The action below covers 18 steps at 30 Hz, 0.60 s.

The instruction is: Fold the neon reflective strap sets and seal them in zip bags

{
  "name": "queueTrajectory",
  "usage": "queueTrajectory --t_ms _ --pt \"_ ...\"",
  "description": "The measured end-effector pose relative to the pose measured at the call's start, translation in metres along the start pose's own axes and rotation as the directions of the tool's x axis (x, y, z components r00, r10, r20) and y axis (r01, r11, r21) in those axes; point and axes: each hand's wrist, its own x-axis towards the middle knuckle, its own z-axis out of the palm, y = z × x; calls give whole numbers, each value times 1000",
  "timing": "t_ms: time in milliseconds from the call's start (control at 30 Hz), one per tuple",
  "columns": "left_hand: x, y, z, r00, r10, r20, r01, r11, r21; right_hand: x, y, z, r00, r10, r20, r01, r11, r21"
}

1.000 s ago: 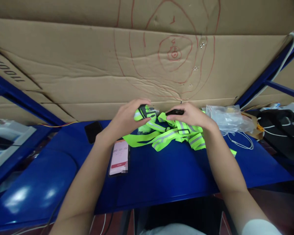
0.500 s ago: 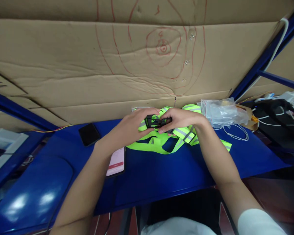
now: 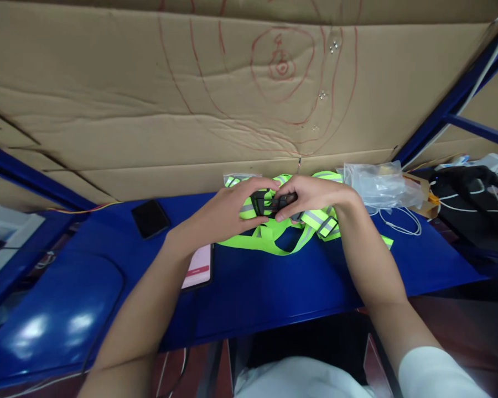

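My left hand is closed around the left half of a black side-release buckle, held between thumb and fingers. Facing it, the right half of the buckle sits pinched in my right hand. Dark prongs show between the two halves; whether they are latched I cannot tell. Both halves join a neon-yellow reflective strap with grey stripes, which lies in loose loops beneath and behind the hands. A black slider is on the strap beside my right wrist.
On the blue table lie a dark phone and a lit phone by my left forearm. Clear plastic bags and a white cable are at right. A cardboard panel stands behind.
The view has tipped slightly downward, and my hands remain on the buckle halves. The prongs between the halves show more plainly now.
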Motion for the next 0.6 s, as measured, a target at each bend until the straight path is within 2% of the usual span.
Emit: queueTrajectory --t_ms 167,300,367,500,600 --pt "2 -2 5 1000 28 1 -28 999 -41 1 -4 2 1000 5 -27 -6 999 -53" --pt "2 -4 10 1000 12 -10 -12 1000 13 11 -1 7 986 -76 -150 57 990 -125" --pt "1 -4 12 1000 9 5 -9 999 35 18 3 11 958 -136 -252 100 984 -149" --pt "1 -3 13 999 27 19 -28 999 28 32 9 19 851 -246 -463 164 964 -211" --pt "3 -6 8 999 48 -6 -48 996 -76 34 7 21 808 -309 -502 212 947 -242"
